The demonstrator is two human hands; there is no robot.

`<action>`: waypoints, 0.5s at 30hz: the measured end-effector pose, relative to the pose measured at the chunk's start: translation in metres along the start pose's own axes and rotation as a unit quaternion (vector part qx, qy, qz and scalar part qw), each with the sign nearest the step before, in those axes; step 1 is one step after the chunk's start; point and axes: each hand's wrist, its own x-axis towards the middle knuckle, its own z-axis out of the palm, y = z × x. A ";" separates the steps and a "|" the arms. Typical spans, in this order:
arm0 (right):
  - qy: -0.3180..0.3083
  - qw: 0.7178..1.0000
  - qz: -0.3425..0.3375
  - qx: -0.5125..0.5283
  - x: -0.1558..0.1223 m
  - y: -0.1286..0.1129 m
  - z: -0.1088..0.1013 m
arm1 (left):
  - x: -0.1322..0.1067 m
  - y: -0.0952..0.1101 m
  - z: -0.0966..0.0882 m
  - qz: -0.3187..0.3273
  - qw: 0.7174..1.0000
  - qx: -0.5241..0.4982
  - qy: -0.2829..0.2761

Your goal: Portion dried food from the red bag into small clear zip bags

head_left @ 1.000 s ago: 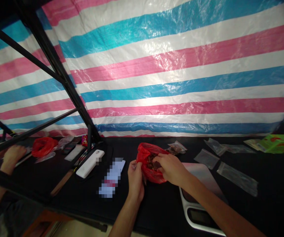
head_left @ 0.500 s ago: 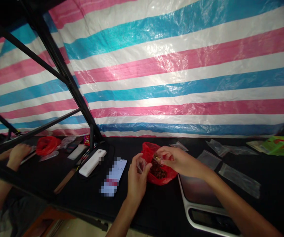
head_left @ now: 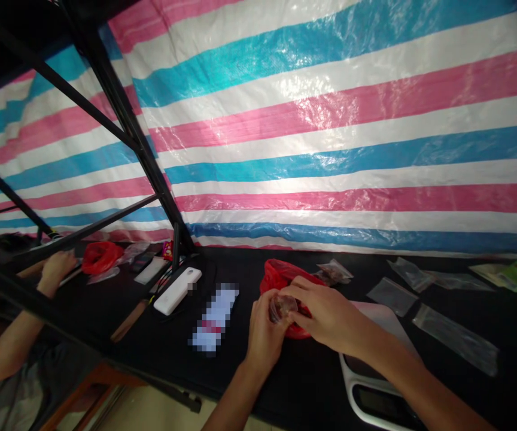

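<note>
While bent in low over a red plastic bag (head_left: 285, 275), both arms close together above a black table (head_left: 285, 383), wrists turned inward. Left hand (head_left: 265, 338) curled shut around a small clear plastic bag (head_left: 282, 308), right hand (head_left: 325, 308) pinching the top of that little bag with bent fingers. Red bag just behind both hands, white scale (head_left: 375, 398) near on the right.

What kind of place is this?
Probably a packing spot, maybe a small workshop: a digital scale, clear plastic bags laid out on a black table, and a striped tarp hung behind.
</note>
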 end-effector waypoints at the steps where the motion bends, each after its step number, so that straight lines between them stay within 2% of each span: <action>1: 0.000 1.000 -0.008 0.002 0.000 -0.001 0.001 | -0.001 0.000 0.001 0.007 1.000 0.002 -0.004; 4: 0.002 0.999 -0.035 0.016 -0.001 -0.002 0.003 | -0.004 0.000 0.003 0.042 0.999 0.008 -0.016; 8: 0.002 0.998 -0.036 0.042 -0.001 0.001 0.008 | -0.008 0.002 0.003 0.073 0.997 -0.011 -0.013; 15: -0.006 0.993 -0.044 0.105 0.001 -0.001 0.007 | -0.008 0.000 0.000 0.032 0.999 -0.030 -0.007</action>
